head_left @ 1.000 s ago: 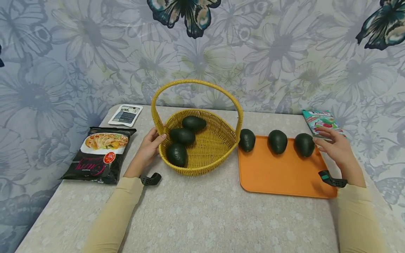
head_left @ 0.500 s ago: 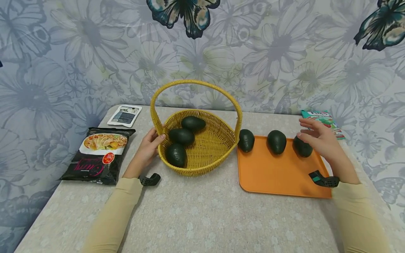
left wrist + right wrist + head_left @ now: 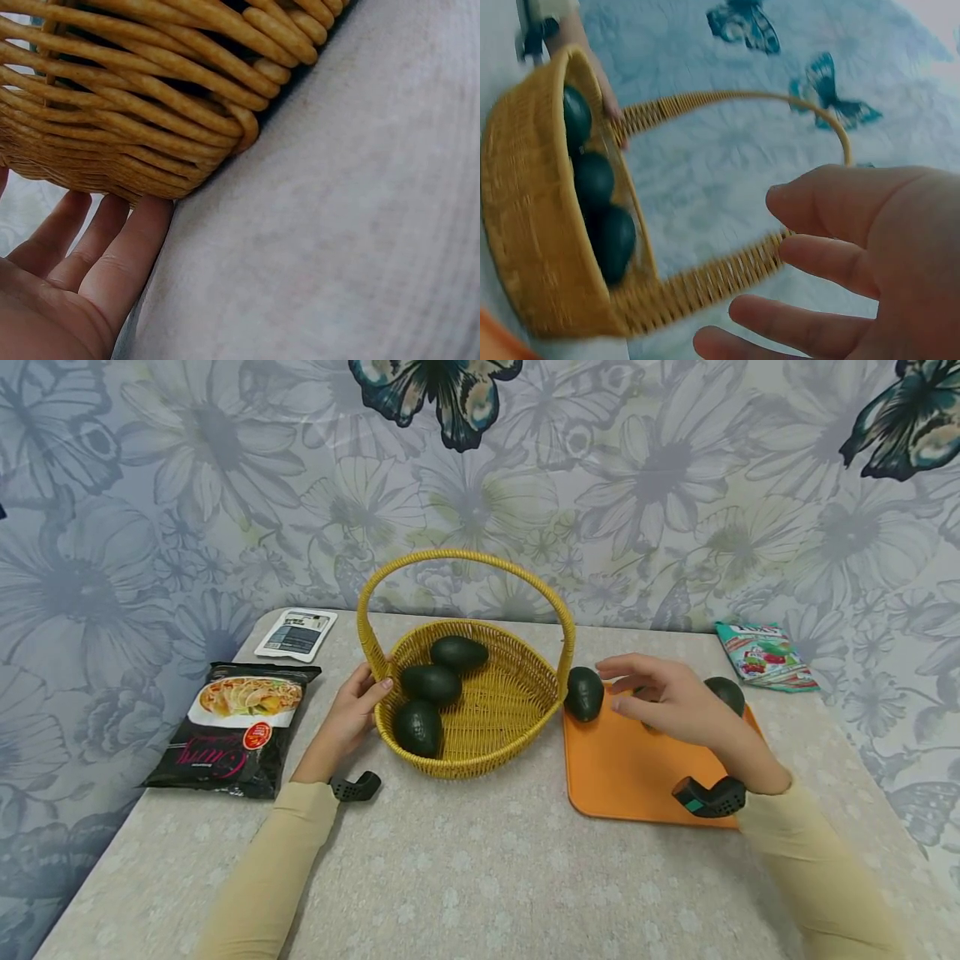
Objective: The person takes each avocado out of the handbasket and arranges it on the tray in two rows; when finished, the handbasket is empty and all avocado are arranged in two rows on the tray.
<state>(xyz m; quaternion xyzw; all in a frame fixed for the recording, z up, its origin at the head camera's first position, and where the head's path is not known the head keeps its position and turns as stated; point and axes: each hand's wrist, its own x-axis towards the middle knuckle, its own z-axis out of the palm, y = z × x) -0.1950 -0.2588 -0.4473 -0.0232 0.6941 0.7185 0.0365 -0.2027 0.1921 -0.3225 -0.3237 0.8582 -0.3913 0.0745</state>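
A yellow wicker basket (image 3: 506, 710) with a tall handle holds three dark green avocados (image 3: 431, 684) along its left side. My left hand (image 3: 347, 718) grips its left rim, the thumb near the handle's foot; in the left wrist view the fingers (image 3: 124, 262) lie against the woven wall. An orange tray (image 3: 622, 777) stands right of the basket. Over it hovers my right hand (image 3: 671, 702), fingers spread and holding nothing, mostly hiding a middle avocado. Its fingertips are near the left avocado (image 3: 584, 695); the right avocado (image 3: 725, 695) shows behind the wrist.
At the left lie a black noodle packet (image 3: 240, 727) and a small white packet (image 3: 297, 634). A teal snack bag (image 3: 767, 657) rests at the back right. Behind the table (image 3: 465, 868) rises a wall (image 3: 660, 527) with a floral pattern.
My right hand has moved left across the tray, from beside the right avocado to over the middle one. My left hand and the basket have stayed in place.
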